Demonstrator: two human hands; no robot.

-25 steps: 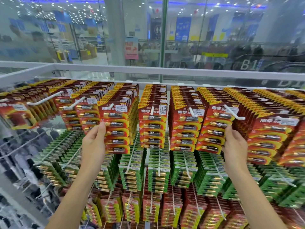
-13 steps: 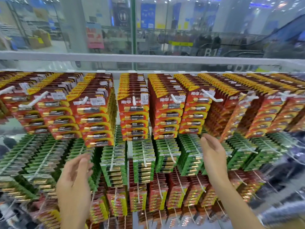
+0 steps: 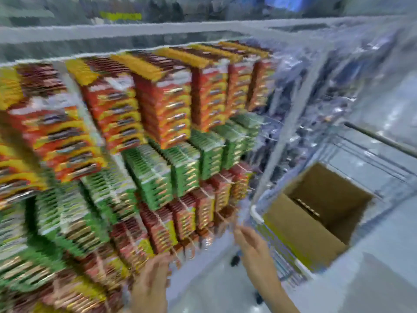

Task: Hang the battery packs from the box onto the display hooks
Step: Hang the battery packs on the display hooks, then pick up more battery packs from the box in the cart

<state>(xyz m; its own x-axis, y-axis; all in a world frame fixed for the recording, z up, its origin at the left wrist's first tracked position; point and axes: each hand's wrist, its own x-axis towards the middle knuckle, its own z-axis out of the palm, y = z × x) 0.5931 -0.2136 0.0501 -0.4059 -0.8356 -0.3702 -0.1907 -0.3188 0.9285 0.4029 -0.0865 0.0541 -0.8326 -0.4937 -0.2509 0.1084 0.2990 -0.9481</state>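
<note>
Three tiers of battery packs (image 3: 162, 105): hung tight in deep columns on the display rack, left and centre; all smeared by motion, print unreadable.
Top tier: red-and-orange, with yellow headers, side by side under the rail.
Middle tier: green packs (image 3: 153, 177), directly beneath the red-and-orange ones.
Bottom tier: dark red packs (image 3: 162, 229), below the green, running down toward the left hand.
Box (image 3: 300, 229): brown cardboard, top open, at right, well apart from the hanging packs; set inside a wire cart; thin gold-brown strip low inside, too blurred to name.
Left hand (image 3: 153, 283): low centre, fingers straight and pointing up, holding nothing; fingertips just beside the lowest dark red packs, contact impossible to tell.
Right hand (image 3: 255, 247): slightly higher, fingers loosely extended, empty; between the rack and the box, near the cart's closest corner.
Hands relative to each other: apart, with pale floor (image 3: 203, 290) showing between them.
Wire cart (image 3: 258, 214): white-and-blue frame round the box; dark handle bar (image 3: 381, 140) at far right; black wheel (image 3: 234, 259) just left of the right wrist.
Rack post (image 3: 286, 132): white, tilted in the view, between the packs and the cart.
Clear bags (image 3: 304, 86): hanging right of the top tier, contents unclear.
Top rail (image 3: 135, 30): pale bar across the rack, above everything.
</note>
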